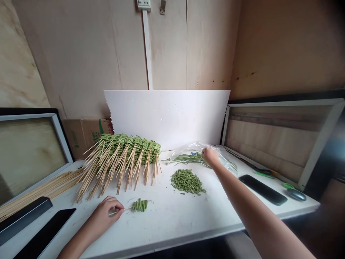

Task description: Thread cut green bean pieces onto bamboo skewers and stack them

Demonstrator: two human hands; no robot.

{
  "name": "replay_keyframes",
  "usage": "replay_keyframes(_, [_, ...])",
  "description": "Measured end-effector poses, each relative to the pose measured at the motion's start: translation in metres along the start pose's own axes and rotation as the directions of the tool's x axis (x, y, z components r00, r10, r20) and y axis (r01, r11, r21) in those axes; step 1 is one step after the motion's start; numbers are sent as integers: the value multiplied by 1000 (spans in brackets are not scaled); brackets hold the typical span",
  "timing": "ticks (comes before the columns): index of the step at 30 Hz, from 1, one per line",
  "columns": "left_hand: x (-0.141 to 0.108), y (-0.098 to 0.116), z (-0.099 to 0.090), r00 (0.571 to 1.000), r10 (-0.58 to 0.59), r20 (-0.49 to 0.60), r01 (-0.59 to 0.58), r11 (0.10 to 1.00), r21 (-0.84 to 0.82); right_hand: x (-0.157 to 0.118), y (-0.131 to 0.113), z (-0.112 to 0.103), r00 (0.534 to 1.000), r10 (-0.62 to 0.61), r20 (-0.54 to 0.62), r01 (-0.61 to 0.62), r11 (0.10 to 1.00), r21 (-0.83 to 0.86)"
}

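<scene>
My left hand (109,212) pinches the bare end of a bamboo skewer (128,208) low over the table. Short cut pieces of garlic scape (140,205) are threaded side by side along it, and its tip pokes out on the right. My right hand (210,157) reaches far forward with curled fingers, at a clear plastic bag (228,163) and long uncut garlic scapes (185,158); what its fingers grip is hidden. A loose heap of cut scape pieces (186,181) lies between my hands.
Stacked filled skewers (132,144) stand at the back left, sticks pointing towards me. Bare bamboo skewers (54,185) lie further left, beside a dark bar-shaped box (25,216) and a black flat object (45,233). A phone (263,189) and computer mouse (296,194) are right.
</scene>
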State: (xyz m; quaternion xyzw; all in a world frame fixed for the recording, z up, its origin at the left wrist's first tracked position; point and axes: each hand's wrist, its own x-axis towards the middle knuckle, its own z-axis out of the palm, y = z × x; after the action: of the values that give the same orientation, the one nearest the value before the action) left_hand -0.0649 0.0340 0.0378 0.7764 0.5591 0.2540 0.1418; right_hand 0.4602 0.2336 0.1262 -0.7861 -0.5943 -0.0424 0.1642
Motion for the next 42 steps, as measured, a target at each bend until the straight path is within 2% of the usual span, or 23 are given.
replay_keyframes(4, [1,-2,1,1000,2,15,-2,1000,13,7,0,-20,996,45,-73,-38,995,95])
replay_keyframes(7, [1,-4,1,1000,-6,30,5,999,32,12,-2,-42,992,40,-120,-17,981,192])
replay_keyframes(12, [-1,-8,-1,999,-34,27,33,998,51,10,-18,-87,968,-95,-231,174,919,354])
replay_keyframes(15, [-2,-9,-4,999,-44,15,44,998,48,-2,-32,-117,928,-203,-312,327,847,420])
replay_keyframes(17, [-3,-7,-6,998,-51,-31,52,997,49,-15,-43,-135,889,-260,-377,421,788,449])
replay_keyframes(19, [-3,0,-12,994,-50,-97,56,997,56,-34,-56,-151,805,-316,-502,567,658,495])
replay_keyframes(20, [-3,7,-15,991,-48,-127,56,997,59,-44,-63,-158,781,-317,-538,599,623,503])
replay_keyframes(23, [-2,34,-28,980,-31,-197,40,998,44,-83,-84,-171,761,-283,-584,601,647,469])
replay_keyframes(25, [2,55,-39,966,5,-260,-2,1000,11,-111,-99,-174,770,-331,-545,606,647,463])
replay_keyframes(28, [11,84,-55,933,52,-357,-89,992,-89,-153,-122,-171,782,-465,-416,622,628,468])
replay_keyframes(30, [15,101,-64,913,48,-406,-134,974,-185,-178,-136,-163,769,-540,-342,638,617,460])
replay_keyframes(33, [17,123,-71,951,61,-304,-155,943,-294,-211,-155,-145,721,-644,-255,672,561,483])
replay_keyframes(35, [15,134,-70,980,78,-184,-134,940,-315,-230,-167,-130,691,-687,-225,687,528,499])
replay_keyframes(37, [11,141,-67,990,94,-104,-122,943,-309,-244,-177,-117,650,-729,-216,720,500,481])
replay_keyframes(39, [7,142,-65,990,112,-83,-132,941,-312,-254,-186,-109,630,-742,-228,738,481,473])
replay_keyframes(42, [3,133,-69,988,110,-113,-141,934,-329,-260,-191,-107,621,-747,-238,724,429,541])
